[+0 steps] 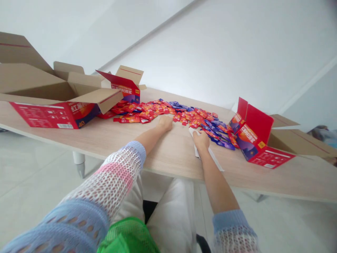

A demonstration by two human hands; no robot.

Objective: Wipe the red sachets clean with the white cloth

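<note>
A long heap of small red and purple packets (pixel 152 109) lies across the wooden table (pixel 173 147). My left hand (pixel 165 123) is at the near edge of the heap, its fingers curled down at the packets; whether it holds one is hidden. Farther right, my right hand (pixel 201 139) is closed on a white cloth or paper (pixel 214 160), which lies partly under the hand and wrist. Red and purple packets lie just beyond that hand.
A large open red carton (pixel 47 116) stands at the left, with a smaller open red box (pixel 125 88) behind it. Another open red box (pixel 256 140) is at the right. The table's front edge runs just before my legs.
</note>
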